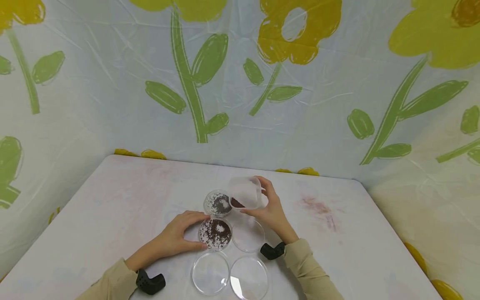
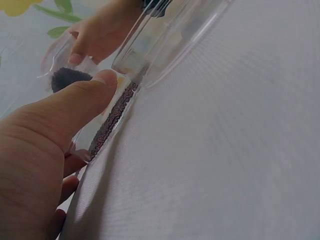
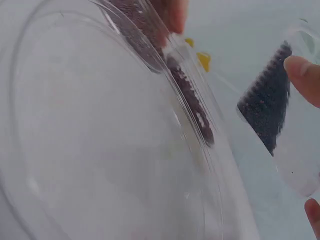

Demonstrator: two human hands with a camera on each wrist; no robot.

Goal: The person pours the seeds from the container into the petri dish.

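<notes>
A clear petri dish (image 1: 215, 234) with dark brown granules scattered over a white bottom sits on the table. My left hand (image 1: 176, 235) grips its left side, thumb at the near rim and fingertips at the far rim. In the left wrist view a dark granule layer (image 2: 112, 117) shows through the dish's side. My right hand (image 1: 271, 210) holds a translucent plastic tub (image 1: 247, 192) raised and tilted to the left. Dark granules (image 3: 267, 100) are heaped in the tub's low corner. Beside that corner lies another petri dish (image 1: 218, 203) with dark granules spread in it.
Three see-through round dishes or lids lie close by: one (image 1: 248, 235) under my right hand, two (image 1: 211, 273) (image 1: 249, 277) nearer me. A reddish stain (image 1: 318, 208) marks the white tabletop (image 1: 337, 258). Flower-print sheeting (image 1: 318, 108) hangs behind it.
</notes>
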